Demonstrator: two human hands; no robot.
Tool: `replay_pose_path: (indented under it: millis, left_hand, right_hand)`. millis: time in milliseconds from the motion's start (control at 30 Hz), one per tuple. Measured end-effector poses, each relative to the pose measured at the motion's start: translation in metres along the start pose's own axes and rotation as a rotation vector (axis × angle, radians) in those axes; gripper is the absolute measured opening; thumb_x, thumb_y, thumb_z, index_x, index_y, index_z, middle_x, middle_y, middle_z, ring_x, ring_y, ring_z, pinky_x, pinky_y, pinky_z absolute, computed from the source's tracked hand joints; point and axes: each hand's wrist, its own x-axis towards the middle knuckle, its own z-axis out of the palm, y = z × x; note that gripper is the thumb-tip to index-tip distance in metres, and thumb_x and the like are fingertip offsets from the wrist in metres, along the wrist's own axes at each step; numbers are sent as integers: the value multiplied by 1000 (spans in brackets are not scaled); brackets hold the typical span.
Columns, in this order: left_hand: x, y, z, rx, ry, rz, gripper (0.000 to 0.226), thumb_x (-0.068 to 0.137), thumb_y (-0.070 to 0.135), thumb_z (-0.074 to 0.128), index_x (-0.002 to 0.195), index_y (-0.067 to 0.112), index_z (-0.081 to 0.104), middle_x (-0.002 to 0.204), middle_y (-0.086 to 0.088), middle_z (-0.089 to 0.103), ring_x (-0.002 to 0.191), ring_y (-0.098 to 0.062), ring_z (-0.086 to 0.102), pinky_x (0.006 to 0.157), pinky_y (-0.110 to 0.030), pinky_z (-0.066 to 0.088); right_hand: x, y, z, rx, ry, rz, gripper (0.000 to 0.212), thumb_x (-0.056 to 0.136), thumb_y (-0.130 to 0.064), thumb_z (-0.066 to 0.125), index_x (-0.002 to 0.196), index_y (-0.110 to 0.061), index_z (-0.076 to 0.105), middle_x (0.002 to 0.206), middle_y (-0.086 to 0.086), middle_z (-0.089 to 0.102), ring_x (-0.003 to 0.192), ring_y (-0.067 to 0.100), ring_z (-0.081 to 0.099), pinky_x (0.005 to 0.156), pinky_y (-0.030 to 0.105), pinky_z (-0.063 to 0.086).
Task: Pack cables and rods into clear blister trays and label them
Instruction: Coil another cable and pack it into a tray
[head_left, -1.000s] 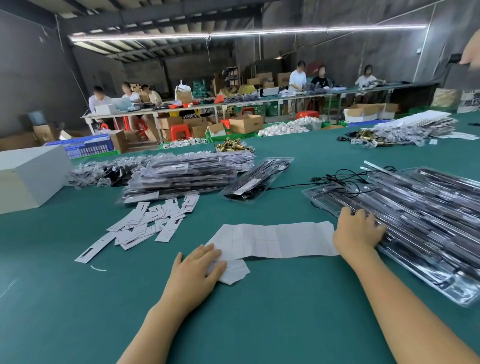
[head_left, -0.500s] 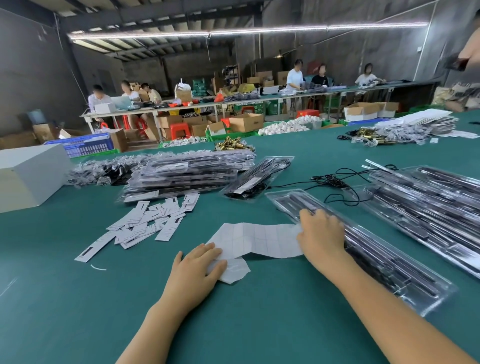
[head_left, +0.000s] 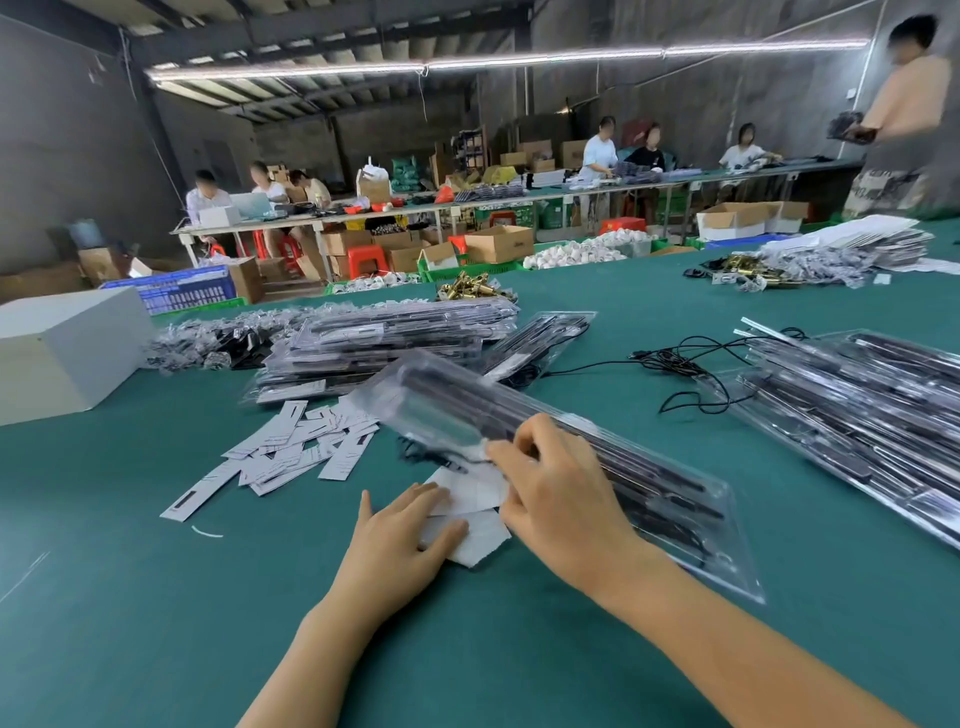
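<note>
A long clear blister tray (head_left: 670, 493) with black rods inside lies slantwise across the green table (head_left: 156, 623), its far end blurred and raised. My right hand (head_left: 561, 499) grips its near edge with curled fingers. My left hand (head_left: 405, 535) rests flat on the white label sheet (head_left: 478, 540), fingers straight. The tray and my right hand cover most of that sheet. Loose white labels (head_left: 296, 452) lie scattered to the left.
A stack of packed trays (head_left: 379, 348) sits behind the labels. More trays (head_left: 862, 410) pile up at the right, with loose black cables (head_left: 691, 364) between. A white box (head_left: 62, 353) stands at far left. A person (head_left: 904, 104) stands at the table's far right.
My right hand has dragged one blister tray from the right pile leftward over the label sheet and now grips it by the edge. My left hand has stayed on the sheet.
</note>
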Motion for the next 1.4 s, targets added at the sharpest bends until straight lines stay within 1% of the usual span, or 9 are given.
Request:
replay_pose_path:
  millis: [167,433,600,733,867,1033,1100,1233,1400]
  left_hand:
    - [-3,0,2,-39,-25,-44,30,89,54,52,108,36,67,109,23,65,107,0,55,83,-6,34]
    - [1,3,3,58,16,-4,34,93,51,48,122,38,60,132,16,54,126,-10,44,106,-28,32]
    - [3,2,0,115,88,-30,39,97,43,47,131,30,57,145,10,46,141,-10,29,114,-35,22]
    - [5,1,-5,51,110,-121,52,96,35,50,146,34,35,154,6,31,143,-12,23,115,-41,20]
    - [6,3,-9,-96,140,-268,91,86,28,63,153,30,1,149,-4,34,128,-26,44,103,-46,38]
    - [7,2,-5,12,152,-396,95,91,34,58,151,17,-13,140,-11,47,125,-29,45,111,-45,28]
    - [5,4,-6,-5,219,-386,94,91,32,59,152,20,-11,147,-13,37,127,-32,41,110,-44,29]
    - [6,4,-10,114,401,-336,75,95,35,51,154,27,5,159,-9,-18,145,-30,11,116,-41,16]
    - [9,-8,-22,-104,534,-530,42,94,13,50,136,10,49,143,-21,35,125,-37,39,98,-38,33]
  right_hand:
    - [-6,1,17,12,-158,-178,33,62,-1,70,93,-12,65,93,10,52,76,26,53,66,40,48]
    - [-4,20,25,-6,-222,-126,41,66,-11,68,106,-17,65,100,7,59,81,25,60,68,38,46]
    - [-7,30,34,-189,-228,-54,60,85,-10,62,141,-24,46,137,11,53,125,28,50,100,40,40]
    - [-7,34,33,-151,-104,-10,64,61,4,82,119,-18,68,106,13,71,95,28,69,77,37,56]
    - [-5,46,34,-169,-27,12,60,58,7,83,113,-14,72,101,15,72,90,29,70,73,38,57]
    - [-6,59,37,-200,9,35,59,57,10,82,110,-15,73,99,15,72,87,30,70,75,38,56]
    - [-6,62,38,-206,24,35,59,57,10,82,110,-14,73,99,15,72,87,29,70,75,38,56]
    - [-6,66,42,-207,11,46,58,56,10,82,108,-14,73,98,15,72,87,30,70,76,39,55]
    - [-7,70,46,-225,-51,16,62,51,9,85,106,-16,74,98,14,72,87,28,70,75,39,55]
